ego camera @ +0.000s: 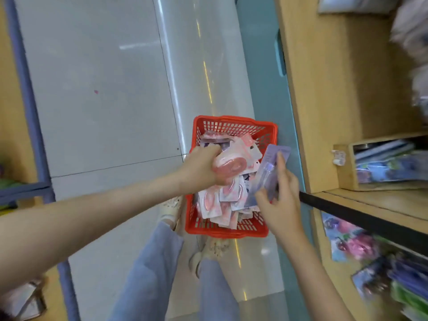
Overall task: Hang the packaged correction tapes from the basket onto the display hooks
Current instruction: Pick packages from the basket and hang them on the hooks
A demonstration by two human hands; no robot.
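Head view shows you bent over the red basket [234, 121], which sits on the tiled floor [104, 89] just ahead of your shoes and right beside the wooden shelving [335, 112], probably so each pack has a short trip to the display. Your left hand [201, 166] has its fingers curled tight round a pink pack [231, 166] at the top of the heap, as if lifting it clear of the loose packs beneath. Your right hand [278, 200] pinches a purple pack [272, 167] by its lower end, one finger laid up along its face to steady it, with the top end free, which I judge suits threading it onto a hook. That pack hangs over the basket's right rim. The rest of the correction tapes lie jumbled in the basket, pink mostly. No hook is plainly visible, though hung packs [354, 246] show blurred at lower right. There is print on the packs, but blur leaves no brand or wording readable.
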